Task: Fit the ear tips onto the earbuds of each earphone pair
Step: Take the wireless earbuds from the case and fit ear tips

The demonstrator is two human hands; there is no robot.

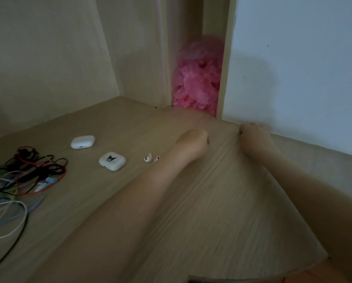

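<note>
Two loose white earbuds (148,158) (156,159) lie side by side on the wooden desk (212,201), just left of my left wrist. My left hand (193,141) rests on the desk with its fingers curled into a fist. My right hand (254,135) is curled the same way near the white wall, a little apart from the left. Both are seen from behind, so their palms are hidden and nothing shows in either. No ear tips are visible.
A plain white charging case (82,141) and a white case with a black cartoon sticker (112,160) sit left of the earbuds. A tangle of coloured wired earphones (24,178) fills the left edge. Pink plastic bags (197,78) fill a narrow niche at the back.
</note>
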